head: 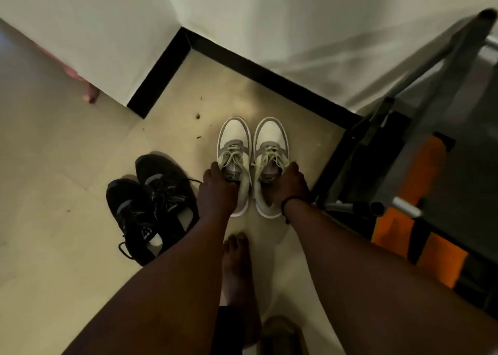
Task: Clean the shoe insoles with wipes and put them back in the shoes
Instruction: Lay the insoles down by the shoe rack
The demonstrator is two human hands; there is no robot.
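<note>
Two white-and-grey sneakers are seen side by side on the pale tiled floor (67,152), toes pointing toward the black skirting board (269,77) at the wall corner. The left sneaker (234,150) is gripped at its collar by the left hand (215,190), whose fingers are curled into the opening beside the tongue. The right sneaker (270,150) is gripped the same way by the right hand (287,185), fingers hooked over the collar edge; a dark band (289,202) is worn on that wrist. What lies inside either sneaker is hidden by the hands, tongues and loose laces, so it cannot be told whether the insoles are in place. A pair of black running shoes (151,206) is set just left of the left sneaker, one partly overlapping the other, with pale lining shown in their openings. A bare foot (237,260) is planted behind the sneakers, between the forearms. A grey metal frame with orange panels (420,193) stands to the right, close to the right sneaker.
</note>
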